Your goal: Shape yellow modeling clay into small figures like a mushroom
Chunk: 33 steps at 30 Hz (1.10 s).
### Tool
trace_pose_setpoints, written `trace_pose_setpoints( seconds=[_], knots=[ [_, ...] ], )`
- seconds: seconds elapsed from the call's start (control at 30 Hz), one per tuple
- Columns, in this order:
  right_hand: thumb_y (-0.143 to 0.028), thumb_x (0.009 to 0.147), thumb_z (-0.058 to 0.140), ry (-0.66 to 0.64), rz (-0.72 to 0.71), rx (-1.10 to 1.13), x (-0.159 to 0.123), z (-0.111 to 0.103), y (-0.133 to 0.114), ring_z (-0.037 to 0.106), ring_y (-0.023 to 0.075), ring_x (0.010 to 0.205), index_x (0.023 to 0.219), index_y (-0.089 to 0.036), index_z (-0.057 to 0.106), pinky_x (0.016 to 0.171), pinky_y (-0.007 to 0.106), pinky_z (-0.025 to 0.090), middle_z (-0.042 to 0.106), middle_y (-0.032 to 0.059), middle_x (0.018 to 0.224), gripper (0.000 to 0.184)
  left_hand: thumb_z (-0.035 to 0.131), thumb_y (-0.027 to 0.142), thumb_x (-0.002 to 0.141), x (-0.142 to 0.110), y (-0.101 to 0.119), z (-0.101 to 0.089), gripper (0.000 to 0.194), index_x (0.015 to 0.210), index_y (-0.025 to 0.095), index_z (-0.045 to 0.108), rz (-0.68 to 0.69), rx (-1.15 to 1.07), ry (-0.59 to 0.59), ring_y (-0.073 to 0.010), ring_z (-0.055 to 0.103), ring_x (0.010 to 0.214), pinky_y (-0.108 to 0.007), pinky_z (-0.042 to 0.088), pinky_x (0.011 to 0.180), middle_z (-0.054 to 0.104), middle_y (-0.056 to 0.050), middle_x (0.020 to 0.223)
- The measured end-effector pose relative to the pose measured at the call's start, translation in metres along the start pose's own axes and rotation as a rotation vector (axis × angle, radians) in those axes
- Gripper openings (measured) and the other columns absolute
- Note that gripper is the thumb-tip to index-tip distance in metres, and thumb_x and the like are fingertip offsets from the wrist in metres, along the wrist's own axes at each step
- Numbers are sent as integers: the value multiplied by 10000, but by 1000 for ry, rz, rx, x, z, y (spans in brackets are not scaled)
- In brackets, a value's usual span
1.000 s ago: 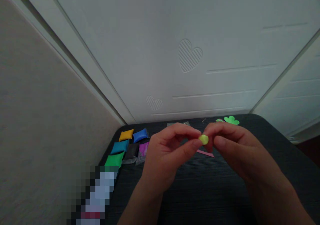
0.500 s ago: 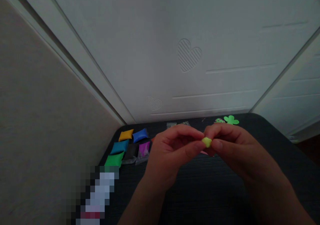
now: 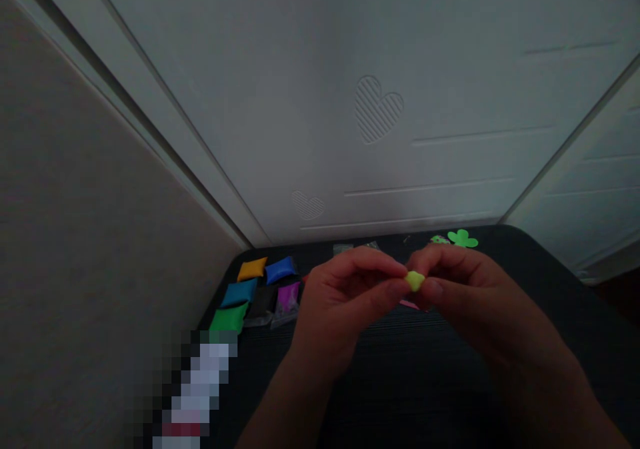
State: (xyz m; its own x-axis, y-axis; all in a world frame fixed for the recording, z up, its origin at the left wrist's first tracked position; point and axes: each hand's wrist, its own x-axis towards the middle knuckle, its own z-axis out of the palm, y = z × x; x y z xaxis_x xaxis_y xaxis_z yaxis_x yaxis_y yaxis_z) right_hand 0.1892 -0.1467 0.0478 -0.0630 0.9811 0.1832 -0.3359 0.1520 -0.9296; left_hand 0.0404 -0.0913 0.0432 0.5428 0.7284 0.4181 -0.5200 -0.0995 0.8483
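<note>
A small lump of yellow modelling clay [image 3: 415, 280] is pinched between both hands above the dark table [image 3: 400, 369]. My left hand [image 3: 345, 302] grips its left side between thumb and forefinger. From the other side, the thumb and fingertips of my right hand [image 3: 470, 296] press on it. Beneath the hands, part of a flat pink strip [image 3: 414, 305] shows on the table; the rest is covered by the fingers.
Packets of clay lie at the left: yellow [image 3: 253, 269], blue [image 3: 281, 270], teal [image 3: 239, 294], green [image 3: 229, 318], black [image 3: 262, 304] and purple [image 3: 287, 297]. A bright green flower-shaped piece [image 3: 463, 238] rests at the back right. Behind the table stands a white panel [image 3: 300, 102].
The right thumb has closed in on the clay, which has gone from roundish to a more pointed, uneven shape. Both hands have shifted slightly to the right. The picture has darkened.
</note>
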Motion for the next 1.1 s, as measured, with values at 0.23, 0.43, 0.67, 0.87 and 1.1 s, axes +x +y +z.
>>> trace_pose_setpoints(
  seconds=[0.23, 0.43, 0.67, 0.87, 1.1],
  knots=[
    [-301, 762, 689, 9, 20, 72, 2, 0, 1, 533, 66, 605, 773, -236, 707, 577, 186, 442, 607, -32, 656, 68, 653, 95, 760, 0, -2, -1, 189, 859, 249, 702, 8, 7, 24, -114, 670, 717, -241, 574, 664, 692, 10, 788],
    [-263, 755, 700, 19, 25, 49, 0, -2, 3, 532, 60, 632, 760, -241, 696, 592, 179, 433, 609, -40, 692, 23, 653, 92, 759, 0, -2, -1, 183, 852, 242, 703, 12, 14, 11, -107, 671, 719, -230, 571, 668, 691, 14, 786],
    [-298, 756, 701, 33, 59, 98, 2, 2, 2, 522, 38, 628, 745, -231, 696, 597, 141, 422, 602, -48, 662, 68, 638, 86, 776, 0, -2, -1, 196, 855, 252, 703, -63, -64, 12, -65, 657, 756, -163, 538, 717, 690, 45, 798],
    [-263, 744, 714, 58, 45, 84, 3, 1, 4, 553, 36, 656, 787, -260, 703, 611, 135, 441, 632, -55, 714, 45, 632, 75, 778, 1, -4, -2, 218, 858, 264, 704, -25, 6, 51, -52, 640, 751, -143, 518, 702, 684, 44, 807],
    [-204, 769, 684, 125, -59, -51, 5, 2, 5, 558, 55, 635, 782, -246, 696, 596, 163, 467, 628, -40, 701, 46, 637, 89, 773, -1, -3, -1, 228, 895, 271, 701, 176, 347, 161, -90, 619, 814, -201, 516, 728, 669, 14, 865]
  ],
)
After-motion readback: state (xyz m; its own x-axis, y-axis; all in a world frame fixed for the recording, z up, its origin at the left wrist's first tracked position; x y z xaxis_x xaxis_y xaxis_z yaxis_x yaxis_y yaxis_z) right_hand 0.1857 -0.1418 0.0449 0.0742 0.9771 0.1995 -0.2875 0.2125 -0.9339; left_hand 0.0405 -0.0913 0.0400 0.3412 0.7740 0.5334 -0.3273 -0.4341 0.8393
